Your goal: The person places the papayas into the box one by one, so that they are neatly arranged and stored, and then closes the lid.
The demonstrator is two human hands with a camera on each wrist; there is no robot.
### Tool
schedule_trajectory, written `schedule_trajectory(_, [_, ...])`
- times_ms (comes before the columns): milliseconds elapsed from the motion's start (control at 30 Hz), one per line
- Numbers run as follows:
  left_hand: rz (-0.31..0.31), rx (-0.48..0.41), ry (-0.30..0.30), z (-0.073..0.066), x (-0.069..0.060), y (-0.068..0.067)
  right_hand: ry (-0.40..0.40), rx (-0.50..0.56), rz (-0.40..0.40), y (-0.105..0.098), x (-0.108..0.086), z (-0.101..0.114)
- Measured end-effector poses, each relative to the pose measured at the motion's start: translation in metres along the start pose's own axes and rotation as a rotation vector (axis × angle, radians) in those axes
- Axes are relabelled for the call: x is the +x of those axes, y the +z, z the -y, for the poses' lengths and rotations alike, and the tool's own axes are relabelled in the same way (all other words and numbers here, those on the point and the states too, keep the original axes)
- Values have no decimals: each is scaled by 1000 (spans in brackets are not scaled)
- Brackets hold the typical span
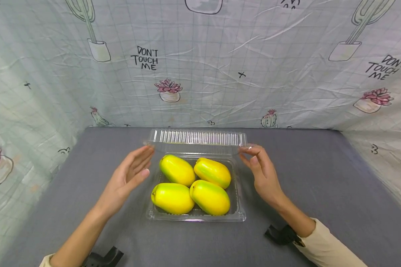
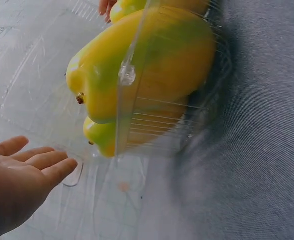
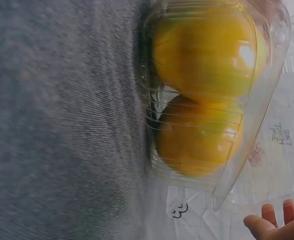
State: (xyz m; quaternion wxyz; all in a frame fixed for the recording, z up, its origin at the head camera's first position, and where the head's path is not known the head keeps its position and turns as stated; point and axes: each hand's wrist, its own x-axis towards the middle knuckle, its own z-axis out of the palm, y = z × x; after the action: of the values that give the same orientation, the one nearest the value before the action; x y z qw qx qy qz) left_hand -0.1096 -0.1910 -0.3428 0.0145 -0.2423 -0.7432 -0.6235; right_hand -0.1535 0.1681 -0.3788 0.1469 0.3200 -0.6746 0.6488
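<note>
A clear plastic clamshell box (image 1: 195, 218) lies on the grey tabletop with its ribbed lid (image 1: 200, 138) raised at the far side. Several yellow-green mangoes (image 1: 209, 197) fill the base; the left wrist view shows one mango (image 2: 142, 65) close up through the clear wall. At the lid's left corner, my left hand (image 1: 128, 176) has its fingers extended, the tips at or touching the edge. My right hand (image 1: 262, 174) has its fingertips at the lid's right corner, thumb apart from the fingers. In the right wrist view, the fingers (image 3: 269, 215) look spread and only loosely bent.
Grey cloth (image 1: 317, 178) covers the table. Behind it and at both sides hangs a pale curtain (image 1: 200, 63) printed with cacti and lettering. A black wrist mount (image 1: 282, 235) sits on the right forearm, and another black mount (image 1: 105, 257) on the left.
</note>
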Motion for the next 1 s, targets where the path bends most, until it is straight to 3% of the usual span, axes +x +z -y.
schedule_trajectory(233, [47, 69, -28, 0, -15, 1, 51, -97, 41, -1, -13, 8])
schedule_trajectory(500, [69, 120, -90, 0, -28, -1, 184, -222, 77, -4, -26, 20])
schedule_trajectory(633, [83, 150, -114, 1, -33, -2, 234, -233, 109, -5, -33, 27])
schedule_trajectory(1000, [76, 111, -54, 8, -48, 5, 252, -145, 222, -6, -47, 35])
